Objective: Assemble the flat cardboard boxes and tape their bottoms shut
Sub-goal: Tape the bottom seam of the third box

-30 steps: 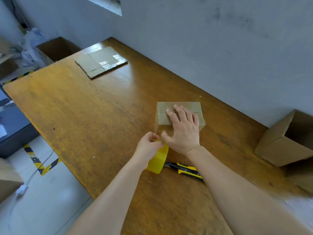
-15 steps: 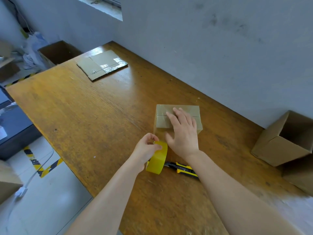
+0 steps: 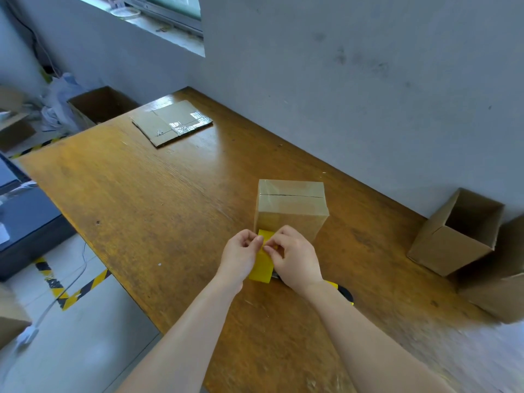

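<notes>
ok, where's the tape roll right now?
Head view, centre: yellow tape roll held between left hand and right hand, on the near side of the cardboard box, utility knife just to its right.

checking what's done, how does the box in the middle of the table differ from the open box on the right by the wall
The middle box has its upper flaps folded shut with a seam across; the open box shows its inside. The middle box stands out on the table; the open box sits by the wall. Both are erected brown cardboard.
</notes>
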Available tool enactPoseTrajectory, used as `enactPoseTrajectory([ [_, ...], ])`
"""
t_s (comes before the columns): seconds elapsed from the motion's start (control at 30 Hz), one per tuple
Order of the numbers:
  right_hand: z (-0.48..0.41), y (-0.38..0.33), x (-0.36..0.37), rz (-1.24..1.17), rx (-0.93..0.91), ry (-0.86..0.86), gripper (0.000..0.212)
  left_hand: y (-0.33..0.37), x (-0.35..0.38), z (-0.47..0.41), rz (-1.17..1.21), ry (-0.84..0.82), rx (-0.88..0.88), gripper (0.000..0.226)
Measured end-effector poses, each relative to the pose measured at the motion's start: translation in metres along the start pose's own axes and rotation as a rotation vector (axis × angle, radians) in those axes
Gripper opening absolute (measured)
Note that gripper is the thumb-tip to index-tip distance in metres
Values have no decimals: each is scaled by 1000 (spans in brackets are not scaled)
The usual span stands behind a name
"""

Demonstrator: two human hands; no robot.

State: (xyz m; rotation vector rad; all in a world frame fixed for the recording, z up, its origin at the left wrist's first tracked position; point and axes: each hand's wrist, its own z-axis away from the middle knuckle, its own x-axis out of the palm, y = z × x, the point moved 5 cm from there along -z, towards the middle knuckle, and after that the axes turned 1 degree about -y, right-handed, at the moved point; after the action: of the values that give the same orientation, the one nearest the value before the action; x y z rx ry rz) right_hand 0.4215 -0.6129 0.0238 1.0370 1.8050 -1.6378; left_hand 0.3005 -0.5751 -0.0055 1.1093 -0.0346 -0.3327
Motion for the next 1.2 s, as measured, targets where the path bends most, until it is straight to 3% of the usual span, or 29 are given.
enactPoseTrajectory([
  [0.07, 1, -1, 1, 6, -21, -14, 10, 2, -2, 2, -34, 46, 32, 5],
  [0.2, 5, -3, 0, -23, -51, -55, 15, 3, -10, 1, -190, 27, 78, 19],
  [0.3, 2, -2, -14, 7, -17, 94, 26, 6, -15, 4, -544, 70, 187, 19],
  [0.37, -6, 0, -28, 103, -25, 236, 22, 5, -16, 8, -793, 88, 263, 19],
  [0.47, -20, 10, -42, 181, 31, 325, 20, -7, -14, 7, -1020, -13, 282, 11],
  [0.57, -27, 23, -47, 225, 138, 276, 30, -22, -11, 7, -1142, -167, 246, 15],
  [0.73, -29, 41, -50, 213, 281, 171, 54, -26, -9, -8, -1135, -344, 49, 27],
  [0.8, -32, 44, -51, 204, 315, 137, 61, 4, -13, -16, -1013, -98, 146, 35],
  [0.87, -37, 47, -50, 219, 317, 98, 70, 47, -11, -18, -996, 202, 425, 56],
  [0.9, -41, 48, -50, 238, 314, 66, 75, 64, -3, -21, -1054, 232, 567, 70],
  [0.97, -47, 53, -46, 265, 315, -22, 85, 79, 15, -34, -1217, 121, 706, 91],
  [1.03, -49, 58, -40, 273, 322, -110, 91, 75, 25, -52, -1280, 7, 681, 91],
  [1.2, -48, 67, -34, 333, 330, -101, 95, 59, 26, -64, -1046, -79, 660, 82],
])
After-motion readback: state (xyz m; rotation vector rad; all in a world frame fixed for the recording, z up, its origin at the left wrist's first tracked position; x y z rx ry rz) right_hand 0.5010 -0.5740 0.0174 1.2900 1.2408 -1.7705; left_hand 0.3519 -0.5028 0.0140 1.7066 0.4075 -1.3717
